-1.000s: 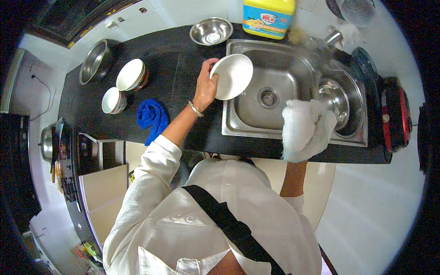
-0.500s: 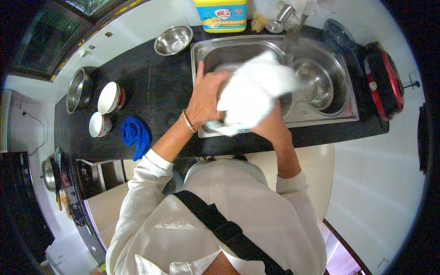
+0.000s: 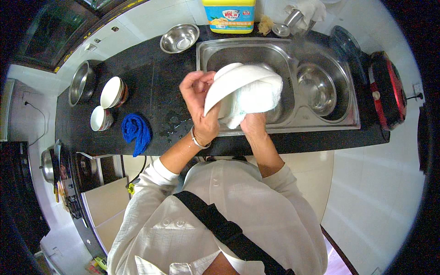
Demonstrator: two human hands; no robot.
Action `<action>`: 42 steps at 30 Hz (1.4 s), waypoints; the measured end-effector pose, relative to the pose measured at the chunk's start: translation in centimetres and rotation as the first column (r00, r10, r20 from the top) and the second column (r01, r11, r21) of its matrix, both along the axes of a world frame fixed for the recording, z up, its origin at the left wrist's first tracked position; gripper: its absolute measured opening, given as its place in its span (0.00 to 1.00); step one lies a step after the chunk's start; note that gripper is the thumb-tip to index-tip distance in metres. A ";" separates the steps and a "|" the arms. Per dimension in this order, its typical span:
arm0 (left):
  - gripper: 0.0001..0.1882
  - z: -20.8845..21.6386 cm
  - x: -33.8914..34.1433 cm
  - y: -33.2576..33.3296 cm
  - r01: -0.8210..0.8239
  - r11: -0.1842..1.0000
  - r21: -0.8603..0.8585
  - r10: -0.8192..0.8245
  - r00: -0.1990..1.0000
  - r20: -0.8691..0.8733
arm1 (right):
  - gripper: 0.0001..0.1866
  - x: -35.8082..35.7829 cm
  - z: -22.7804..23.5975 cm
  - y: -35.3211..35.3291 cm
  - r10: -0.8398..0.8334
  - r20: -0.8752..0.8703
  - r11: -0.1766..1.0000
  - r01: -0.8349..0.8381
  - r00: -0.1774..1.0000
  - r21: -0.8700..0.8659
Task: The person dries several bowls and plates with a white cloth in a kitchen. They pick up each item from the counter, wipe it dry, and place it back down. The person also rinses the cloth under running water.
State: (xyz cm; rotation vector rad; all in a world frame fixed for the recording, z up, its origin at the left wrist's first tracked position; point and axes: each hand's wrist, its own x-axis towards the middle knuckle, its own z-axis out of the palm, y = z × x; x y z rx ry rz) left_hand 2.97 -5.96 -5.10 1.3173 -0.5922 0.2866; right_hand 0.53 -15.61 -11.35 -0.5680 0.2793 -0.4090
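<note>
My left hand (image 3: pixel 200 103) grips a white dish (image 3: pixel 224 85) by its left side, fingers behind it and thumb hidden. The dish is tilted over the near edge of the sink; whether it is a bowl or a plate I cannot tell. A white cloth (image 3: pixel 261 95) is bunched against the dish's inner side. My right hand (image 3: pixel 253 123) is closed on this cloth from below, most of its fingers covered by it. Below the dish lies the large left basin of the steel sink (image 3: pixel 275 50).
A steel bowl (image 3: pixel 316 89) sits in the right basin. On the left counter are a blue cloth (image 3: pixel 136 133), small bowls (image 3: pixel 111 93), a steel basin (image 3: pixel 81 85) and another steel bowl (image 3: pixel 179 39). A yellow jug (image 3: pixel 229 16) stands behind the sink; a red-black appliance (image 3: pixel 387 91) is at right.
The blurred white bundle has turned, so the dish's curved rim shows at left. My right hand has shifted left under the cloth. The view has moved slightly.
</note>
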 end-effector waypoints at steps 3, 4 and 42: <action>0.42 1.5 0.2 1.4 0.179 0.958 0.224 -0.162 0.982 -0.092 | 0.25 0.2 -2.5 -2.6 -0.069 0.004 0.731 0.053 0.998 -0.680; 0.44 2.5 0.4 2.0 0.253 0.926 0.279 -0.221 0.965 -0.143 | 0.23 0.2 -2.1 -3.8 -0.078 0.019 0.645 0.065 0.997 -0.761; 0.39 3.5 -0.6 5.7 0.150 0.930 0.337 -0.085 0.976 -0.200 | 0.17 0.4 8.1 -4.4 0.341 0.220 -0.023 0.242 0.914 -0.970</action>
